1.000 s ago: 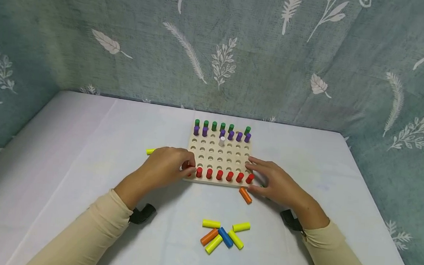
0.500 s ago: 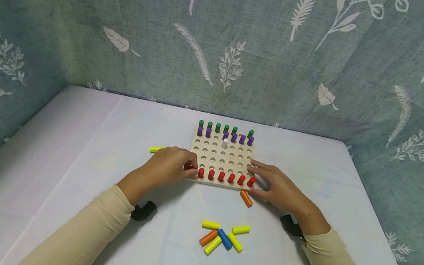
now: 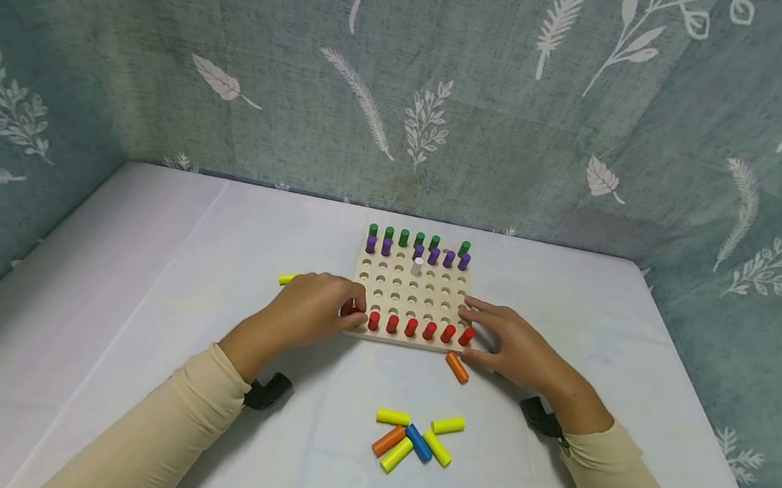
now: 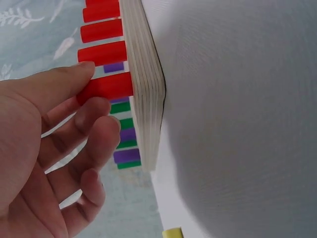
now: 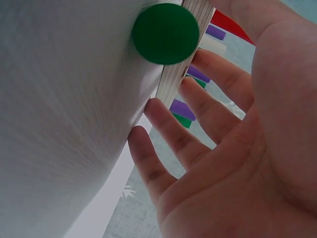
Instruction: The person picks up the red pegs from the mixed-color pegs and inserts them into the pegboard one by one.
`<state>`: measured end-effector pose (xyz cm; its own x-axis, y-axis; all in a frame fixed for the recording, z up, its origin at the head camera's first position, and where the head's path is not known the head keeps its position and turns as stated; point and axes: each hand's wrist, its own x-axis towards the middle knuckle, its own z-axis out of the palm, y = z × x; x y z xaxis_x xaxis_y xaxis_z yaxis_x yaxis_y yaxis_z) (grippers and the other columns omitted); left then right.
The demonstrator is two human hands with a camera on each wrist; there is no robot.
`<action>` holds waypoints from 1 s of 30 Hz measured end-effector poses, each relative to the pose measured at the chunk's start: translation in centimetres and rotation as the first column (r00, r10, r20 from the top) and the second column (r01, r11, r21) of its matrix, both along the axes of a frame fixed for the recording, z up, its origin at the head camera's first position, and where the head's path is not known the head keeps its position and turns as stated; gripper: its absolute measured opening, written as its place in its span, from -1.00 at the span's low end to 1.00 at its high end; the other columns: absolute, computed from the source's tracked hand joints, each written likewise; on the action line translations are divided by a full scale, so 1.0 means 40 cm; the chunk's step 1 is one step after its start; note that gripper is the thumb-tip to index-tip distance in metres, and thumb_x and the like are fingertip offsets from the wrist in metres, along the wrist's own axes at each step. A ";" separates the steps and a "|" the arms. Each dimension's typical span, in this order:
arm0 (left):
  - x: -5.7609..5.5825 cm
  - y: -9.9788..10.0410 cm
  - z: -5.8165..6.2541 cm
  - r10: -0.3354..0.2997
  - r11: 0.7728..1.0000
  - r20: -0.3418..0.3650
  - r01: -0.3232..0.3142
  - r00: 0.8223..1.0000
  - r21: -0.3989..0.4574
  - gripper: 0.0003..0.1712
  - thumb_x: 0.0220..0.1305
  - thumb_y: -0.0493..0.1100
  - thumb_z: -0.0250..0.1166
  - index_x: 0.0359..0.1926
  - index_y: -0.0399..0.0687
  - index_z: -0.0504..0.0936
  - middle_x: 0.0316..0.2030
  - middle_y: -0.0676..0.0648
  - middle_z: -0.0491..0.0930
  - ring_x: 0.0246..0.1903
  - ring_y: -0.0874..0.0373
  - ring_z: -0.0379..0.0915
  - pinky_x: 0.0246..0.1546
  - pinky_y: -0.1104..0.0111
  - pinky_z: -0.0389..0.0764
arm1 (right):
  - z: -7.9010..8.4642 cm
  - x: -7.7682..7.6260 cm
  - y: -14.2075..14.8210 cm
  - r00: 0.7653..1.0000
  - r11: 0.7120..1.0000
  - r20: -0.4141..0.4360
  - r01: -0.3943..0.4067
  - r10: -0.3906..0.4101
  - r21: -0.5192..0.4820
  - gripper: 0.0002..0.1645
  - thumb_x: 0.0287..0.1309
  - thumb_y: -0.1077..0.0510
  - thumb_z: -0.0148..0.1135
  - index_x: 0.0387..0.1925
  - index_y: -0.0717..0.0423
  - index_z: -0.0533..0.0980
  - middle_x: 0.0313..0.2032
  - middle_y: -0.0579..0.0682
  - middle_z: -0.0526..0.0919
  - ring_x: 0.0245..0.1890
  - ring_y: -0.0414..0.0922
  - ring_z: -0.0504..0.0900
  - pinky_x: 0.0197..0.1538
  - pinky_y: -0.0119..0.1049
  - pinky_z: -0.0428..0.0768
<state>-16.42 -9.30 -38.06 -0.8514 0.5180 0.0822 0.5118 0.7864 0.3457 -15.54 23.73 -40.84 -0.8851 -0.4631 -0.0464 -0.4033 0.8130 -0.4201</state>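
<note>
A wooden pegboard (image 3: 404,283) lies on the table with pegs upright in some of its holes. At its near left corner my left hand (image 3: 316,308) pinches a red peg (image 4: 108,87), which stands in the board. The other red pegs (image 3: 411,327) line the near row. Purple pegs (image 3: 433,257) and green pegs (image 3: 404,237) fill most of the two far rows, and one white peg (image 3: 417,266) stands in front of them. My right hand (image 3: 519,349) rests along the board's right edge, fingers spread and fingertips touching it, holding nothing.
Several yellow pegs (image 3: 449,424), an orange peg (image 3: 389,441) and a blue peg (image 3: 418,443) lie in front of the board. Another orange peg (image 3: 456,367) is by its near edge. A green peg (image 5: 166,33) lies beside the board under my right hand.
The view has shifted slightly, so the board sits a little further right in the picture. Both hands keep their places at the board, and no peg has visibly moved.
</note>
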 end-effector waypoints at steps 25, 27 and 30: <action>0.001 -0.007 0.003 0.012 1.000 0.026 -0.012 1.000 0.004 -0.89 0.21 -0.03 0.45 -0.33 0.11 0.70 -0.53 0.17 0.56 -0.51 0.28 0.39 -0.49 0.41 0.39 | 0.004 -0.002 -0.012 1.000 1.000 -0.012 0.003 -0.003 0.005 -0.18 0.09 -0.08 0.49 0.38 -0.07 0.43 0.49 -0.03 0.29 0.46 0.15 0.28 0.40 0.21 0.31; 0.001 -0.005 0.007 0.014 1.000 0.037 -0.014 0.999 -0.004 -0.88 0.22 -0.01 0.44 -0.30 0.11 0.70 -0.53 0.17 0.57 -0.51 0.28 0.39 -0.48 0.40 0.40 | 0.004 -0.004 -0.010 1.000 1.000 -0.010 0.003 -0.003 0.001 -0.18 0.09 -0.07 0.49 0.38 -0.06 0.43 0.49 -0.03 0.29 0.46 0.15 0.28 0.41 0.21 0.31; 0.005 -0.005 0.010 0.019 1.000 0.045 -0.019 0.999 -0.014 -0.83 0.26 0.04 0.41 -0.25 0.09 0.71 -0.51 0.17 0.58 -0.52 0.29 0.40 -0.45 0.37 0.42 | -0.006 -0.003 -0.009 1.000 1.000 -0.004 0.002 -0.002 -0.012 -0.18 0.09 -0.06 0.49 0.37 -0.04 0.43 0.48 -0.01 0.30 0.45 0.16 0.29 0.40 0.22 0.30</action>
